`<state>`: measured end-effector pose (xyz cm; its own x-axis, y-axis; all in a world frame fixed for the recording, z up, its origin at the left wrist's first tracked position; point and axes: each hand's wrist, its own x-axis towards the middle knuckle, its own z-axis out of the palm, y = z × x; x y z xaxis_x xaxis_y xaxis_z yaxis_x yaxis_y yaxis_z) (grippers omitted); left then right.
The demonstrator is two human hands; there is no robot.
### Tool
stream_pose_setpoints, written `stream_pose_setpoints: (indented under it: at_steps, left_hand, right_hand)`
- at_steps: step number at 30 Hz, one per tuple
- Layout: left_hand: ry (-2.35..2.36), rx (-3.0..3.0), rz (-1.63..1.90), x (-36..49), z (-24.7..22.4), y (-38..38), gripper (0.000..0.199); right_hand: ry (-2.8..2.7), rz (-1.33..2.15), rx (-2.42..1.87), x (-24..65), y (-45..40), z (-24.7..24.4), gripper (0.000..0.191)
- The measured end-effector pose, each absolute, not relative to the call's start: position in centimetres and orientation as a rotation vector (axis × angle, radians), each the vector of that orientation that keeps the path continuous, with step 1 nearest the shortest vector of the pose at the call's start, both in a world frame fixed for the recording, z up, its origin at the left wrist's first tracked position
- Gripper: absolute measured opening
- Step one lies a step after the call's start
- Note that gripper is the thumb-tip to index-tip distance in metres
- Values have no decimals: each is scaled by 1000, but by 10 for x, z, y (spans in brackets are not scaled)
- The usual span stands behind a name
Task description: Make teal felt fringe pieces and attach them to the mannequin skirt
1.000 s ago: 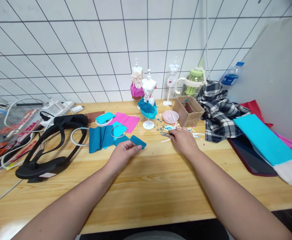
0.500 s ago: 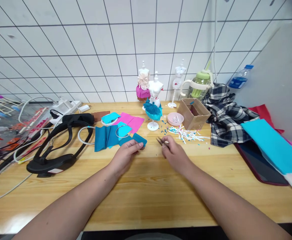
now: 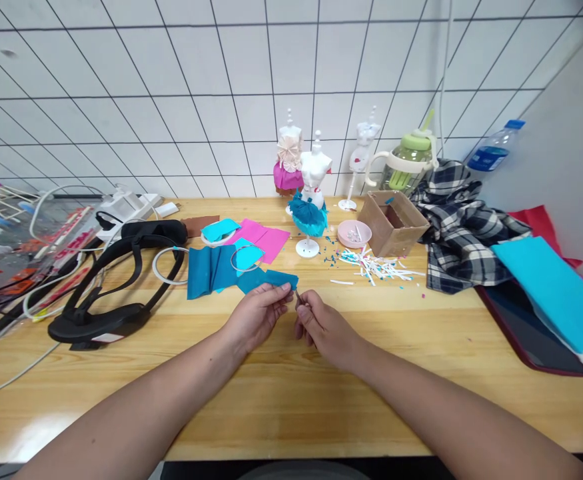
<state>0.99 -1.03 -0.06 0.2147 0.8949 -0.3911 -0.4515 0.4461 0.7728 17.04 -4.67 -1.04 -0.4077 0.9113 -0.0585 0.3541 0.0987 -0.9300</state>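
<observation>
Between its thumb and fingers, my left hand [image 3: 258, 312] pinches a small dark teal piece of paper [image 3: 281, 279]. My right hand [image 3: 327, 328] is closed on small scissors [image 3: 299, 300], whose tips touch or nearly touch the paper's right edge. More folded teal paper [image 3: 201, 272] lies to the left, beside bright blue paper [image 3: 247, 256] with a thin ring on it and pink paper [image 3: 271, 241]. Behind my hands stands a white mini mannequin [image 3: 315, 172] wearing a teal ruffled skirt [image 3: 308, 215].
Two more mannequins [image 3: 290, 157] [image 3: 364, 148] stand near the tiled wall. At the right are a pink bowl [image 3: 354, 235], white paper strips [image 3: 378, 265], a cardboard box [image 3: 394, 230], a jug [image 3: 411, 160] and plaid cloth [image 3: 471, 230]. A black headset [image 3: 106, 323] and cables lie left.
My right hand has moved left with the scissors, up to the paper in my left hand. A white strip now lies apart from the pile. The camera view has shifted slightly.
</observation>
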Motion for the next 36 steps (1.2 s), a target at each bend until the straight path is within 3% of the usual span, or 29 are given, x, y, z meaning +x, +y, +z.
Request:
stream_pose_setpoints:
  at_steps: [24,36]
  left_hand:
    - [977,686,961,13,0,-12,23]
    - [1098,836,848,1,2,-1,30]
  right_hand:
    - [-1819,1231,-1274,168,-46,-12,18]
    - [-1874,1191,-1394,184,-43,-7,37]
